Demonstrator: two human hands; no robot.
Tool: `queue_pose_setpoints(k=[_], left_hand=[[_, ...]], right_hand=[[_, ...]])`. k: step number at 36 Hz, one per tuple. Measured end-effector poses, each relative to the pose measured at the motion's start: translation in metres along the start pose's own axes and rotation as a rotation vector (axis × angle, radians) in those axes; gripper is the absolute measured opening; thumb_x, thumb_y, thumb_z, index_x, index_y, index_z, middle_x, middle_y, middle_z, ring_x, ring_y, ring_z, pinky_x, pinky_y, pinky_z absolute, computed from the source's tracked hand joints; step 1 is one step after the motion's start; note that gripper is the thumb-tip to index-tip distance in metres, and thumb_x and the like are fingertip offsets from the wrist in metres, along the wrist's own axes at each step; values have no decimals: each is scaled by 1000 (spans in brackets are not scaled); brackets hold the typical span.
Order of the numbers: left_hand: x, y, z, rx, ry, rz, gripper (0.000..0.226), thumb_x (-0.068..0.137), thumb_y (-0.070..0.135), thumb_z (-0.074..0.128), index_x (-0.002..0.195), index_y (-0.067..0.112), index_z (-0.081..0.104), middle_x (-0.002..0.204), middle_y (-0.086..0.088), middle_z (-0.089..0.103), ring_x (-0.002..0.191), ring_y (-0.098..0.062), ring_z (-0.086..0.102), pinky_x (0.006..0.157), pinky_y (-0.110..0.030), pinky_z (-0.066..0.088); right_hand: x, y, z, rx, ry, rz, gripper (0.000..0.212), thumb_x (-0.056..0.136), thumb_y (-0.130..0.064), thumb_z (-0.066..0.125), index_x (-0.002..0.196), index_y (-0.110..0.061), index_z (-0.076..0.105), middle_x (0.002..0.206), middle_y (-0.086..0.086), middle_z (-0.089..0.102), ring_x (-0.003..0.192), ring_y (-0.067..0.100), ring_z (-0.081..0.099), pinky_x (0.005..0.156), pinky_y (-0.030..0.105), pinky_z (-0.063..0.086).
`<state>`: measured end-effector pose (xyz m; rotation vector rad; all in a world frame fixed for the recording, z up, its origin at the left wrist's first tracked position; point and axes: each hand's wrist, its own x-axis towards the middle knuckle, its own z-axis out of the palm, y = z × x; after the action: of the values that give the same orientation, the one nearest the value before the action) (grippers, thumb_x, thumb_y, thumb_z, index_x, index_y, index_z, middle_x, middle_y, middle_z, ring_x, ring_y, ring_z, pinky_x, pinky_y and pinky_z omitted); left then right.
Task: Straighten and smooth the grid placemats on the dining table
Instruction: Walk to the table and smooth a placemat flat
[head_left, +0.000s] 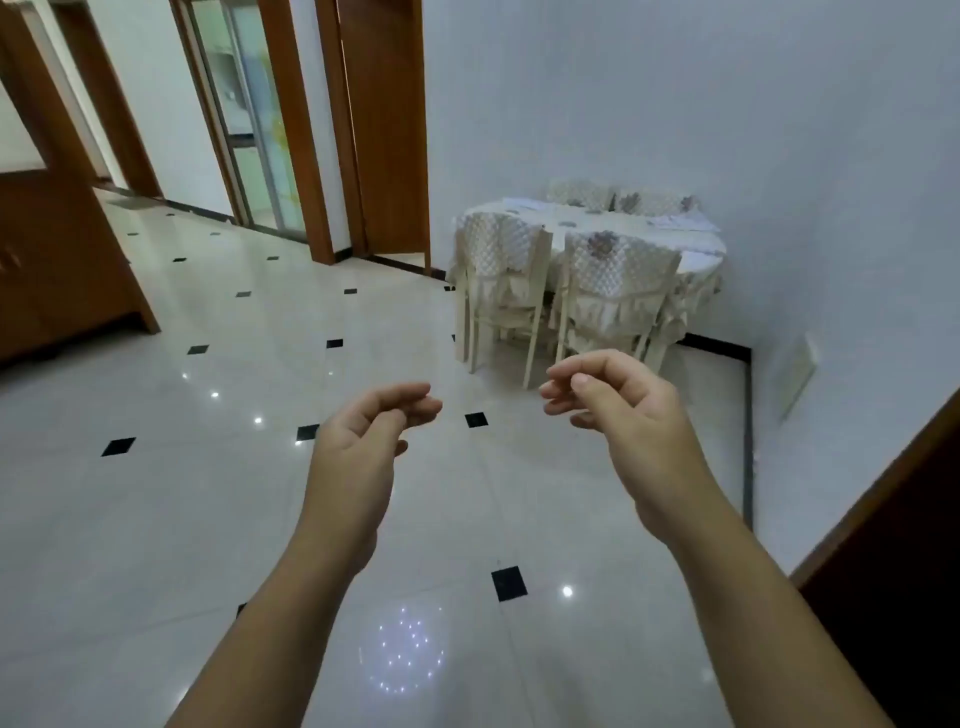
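Observation:
The dining table (613, 221) stands far ahead in the room's corner, covered with a cream cloth. Pale placemats lie on it: one at the left end (517, 203), one at the right end (680, 222); their grid pattern is too small to make out. My left hand (366, 441) and my right hand (623, 400) are raised in front of me over the floor, well short of the table. Both hold nothing, fingers loosely curled with gaps between them.
Two chairs in quilted cream covers (501, 270) (615, 280) stand on the table's near side, more behind it. Glossy tiled floor (260, 493) stretches between me and the table. Wooden door frames (384, 130) on the left, a dark wooden edge (893, 561) at right.

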<state>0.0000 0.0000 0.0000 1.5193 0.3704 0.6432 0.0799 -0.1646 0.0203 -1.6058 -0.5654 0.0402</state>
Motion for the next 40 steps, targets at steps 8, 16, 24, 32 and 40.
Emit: queue_pose_setpoints(k=[8, 16, 24, 32, 40], left_hand=[[109, -16, 54, 48, -6, 38, 38, 92, 0, 38, 87, 27, 64, 82, 9, 69, 81, 3, 64, 75, -20, 45], [212, -46, 66, -18, 83, -72, 36, 93, 1, 38, 86, 24, 65, 74, 11, 71, 81, -3, 66, 75, -24, 45], [315, -86, 30, -75, 222, -150, 36, 91, 1, 38, 83, 22, 65, 71, 10, 72, 74, -1, 67, 76, -28, 44], [447, -130, -26, -77, 236, -198, 35, 92, 1, 38, 84, 20, 66, 73, 8, 73, 76, -3, 68, 76, -28, 44], [602, -123, -85, -49, 219, -164, 35, 93, 1, 37, 84, 21, 64, 70, 10, 72, 75, -3, 68, 75, -27, 44]], right_hand=[[112, 52, -11, -7, 54, 78, 27, 94, -6, 43, 81, -22, 62, 81, -3, 67, 75, 7, 62, 61, 7, 45], [220, 82, 10, 77, 9, 100, 28, 93, -3, 43, 81, -18, 62, 78, -2, 67, 67, 4, 60, 58, 7, 45], [314, 123, 70, 144, -52, 220, 29, 94, -3, 41, 82, -17, 64, 72, -6, 68, 70, 7, 63, 72, 24, 47], [432, 174, 173, 161, -67, 240, 28, 93, -2, 41, 82, -16, 63, 72, -6, 67, 68, 5, 61, 70, 23, 45], [570, 179, 278, 145, -145, 218, 28, 93, -3, 43, 82, -19, 63, 75, -8, 68, 68, 2, 63, 66, 14, 47]])
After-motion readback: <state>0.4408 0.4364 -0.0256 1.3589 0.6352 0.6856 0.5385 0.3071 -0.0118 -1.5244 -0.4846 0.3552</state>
